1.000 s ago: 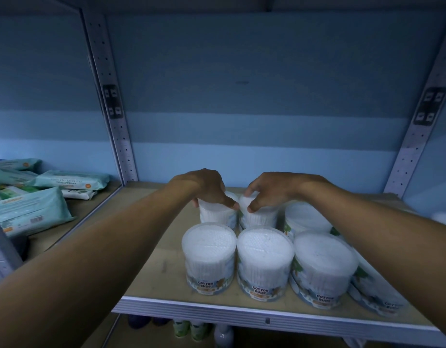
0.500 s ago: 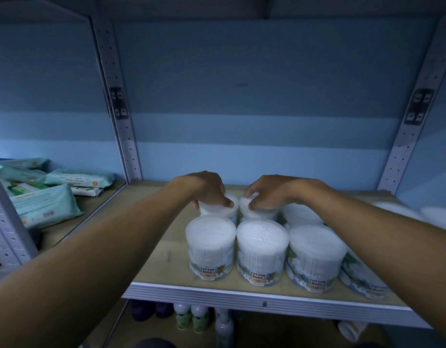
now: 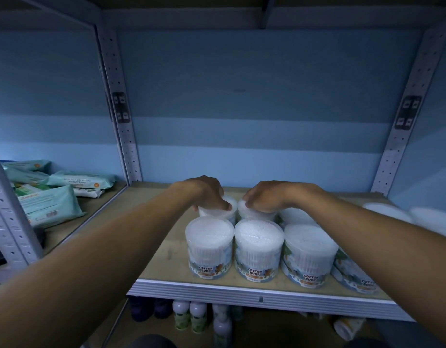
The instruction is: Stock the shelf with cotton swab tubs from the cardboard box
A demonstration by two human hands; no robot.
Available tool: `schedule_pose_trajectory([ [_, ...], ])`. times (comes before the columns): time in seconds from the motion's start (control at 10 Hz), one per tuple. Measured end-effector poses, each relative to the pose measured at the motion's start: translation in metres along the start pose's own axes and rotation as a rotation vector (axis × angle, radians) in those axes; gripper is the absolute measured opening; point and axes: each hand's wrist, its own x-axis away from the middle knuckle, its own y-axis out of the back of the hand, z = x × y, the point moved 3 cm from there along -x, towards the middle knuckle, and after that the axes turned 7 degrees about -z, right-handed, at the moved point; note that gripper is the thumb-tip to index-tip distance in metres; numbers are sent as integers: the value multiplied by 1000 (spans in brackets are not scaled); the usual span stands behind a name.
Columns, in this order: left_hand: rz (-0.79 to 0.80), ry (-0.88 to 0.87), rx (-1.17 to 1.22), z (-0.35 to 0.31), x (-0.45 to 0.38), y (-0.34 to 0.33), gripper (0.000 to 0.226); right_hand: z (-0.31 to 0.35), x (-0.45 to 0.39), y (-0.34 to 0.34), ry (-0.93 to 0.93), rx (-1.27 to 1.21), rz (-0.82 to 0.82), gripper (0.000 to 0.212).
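Head view: both hands' grips [image 3: 208,194] [image 3: 263,197] clasp rear tubs [image 3: 218,211] on wooden shelf [image 3: 164,249], blue wall [image 3: 254,96] behind.

The left hand [image 3: 208,195] and right hand [image 3: 266,197] cover most of the lids of the two back-row tubs [image 3: 218,214], so how firmly the fingers grip cannot be told. The right forearm [image 3: 382,237] hides much of the rightmost front tub [image 3: 355,277], and two pale shapes [image 3: 405,214] at the right edge are too blurred to identify. Bottles [image 3: 189,317] under the shelf [image 3: 242,292] are dim and partly cut off.
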Motion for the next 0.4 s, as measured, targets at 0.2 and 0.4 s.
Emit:
schedule_pose_trajectory([
  [0.2, -79, -18, 2, 6, 2, -2, 66, 0, 3, -1, 17, -17, -53, 40],
  [0.4, -693, -77, 451, 34, 75, -21, 34, -17, 50, 15, 166, -425, -557, 46],
])
